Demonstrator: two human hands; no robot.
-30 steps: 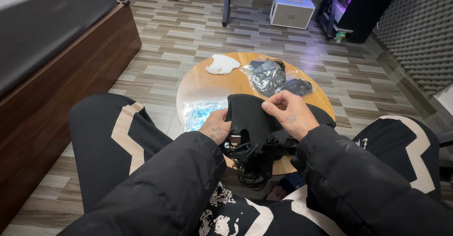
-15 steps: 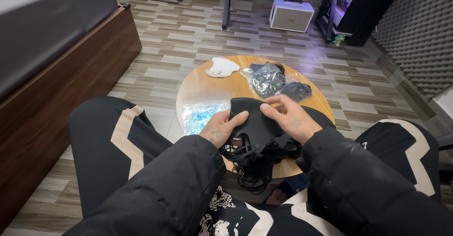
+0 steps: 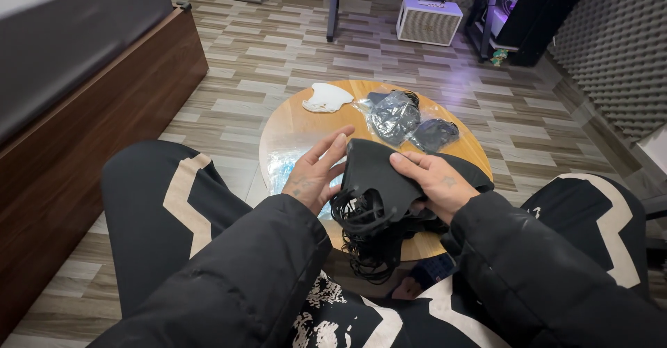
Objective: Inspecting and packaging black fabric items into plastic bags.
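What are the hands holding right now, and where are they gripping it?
The right hand grips a black fabric mask by its right edge; the left hand lies open against its left edge.

head camera looks steeply down, close over the round table [image 3: 306,129].

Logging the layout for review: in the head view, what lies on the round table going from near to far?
Tangle of black ear loops → black mask held by the left hand and right hand → bagged dark masks → white mask.
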